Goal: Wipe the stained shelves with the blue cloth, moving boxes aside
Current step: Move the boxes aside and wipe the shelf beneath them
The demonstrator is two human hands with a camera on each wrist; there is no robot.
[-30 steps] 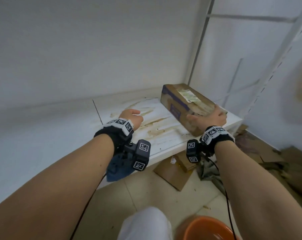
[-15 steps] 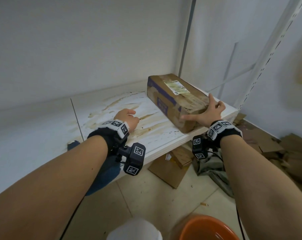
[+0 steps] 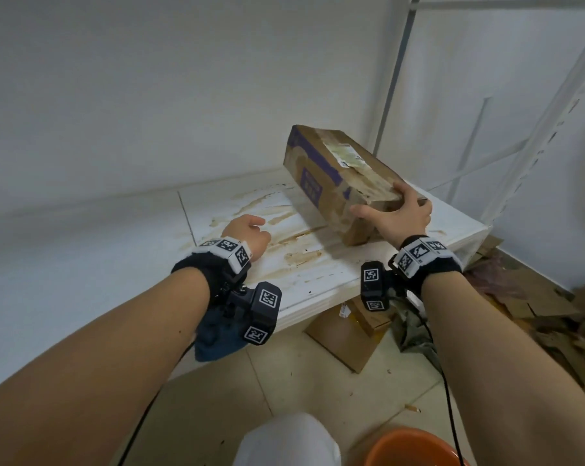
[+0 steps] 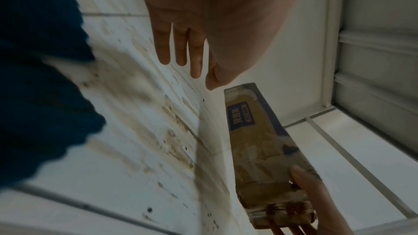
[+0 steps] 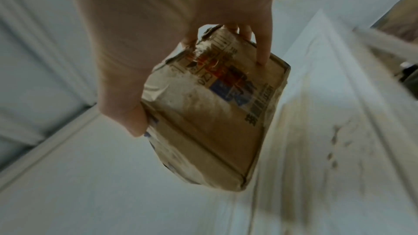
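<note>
A brown cardboard box with blue print sits at the right end of the white shelf. My right hand grips its near end, thumb on one side and fingers on the other, and the box is tilted and looks raised off the board; the right wrist view shows the box end-on in that grip. My left hand hovers over the brown stains, fingers straight and holding nothing. The blue cloth hangs over the shelf's front edge under my left wrist, and the cloth fills the left of the left wrist view.
A white wall closes the back of the shelf and a white rack post stands behind the box. Under the shelf lie flat cardboard pieces; more scrap cardboard lies on the floor at right. An orange basin is by my knee.
My right hand has closed round the box's near end and tipped the box up from lying flat. My left hand stays over the stains.
</note>
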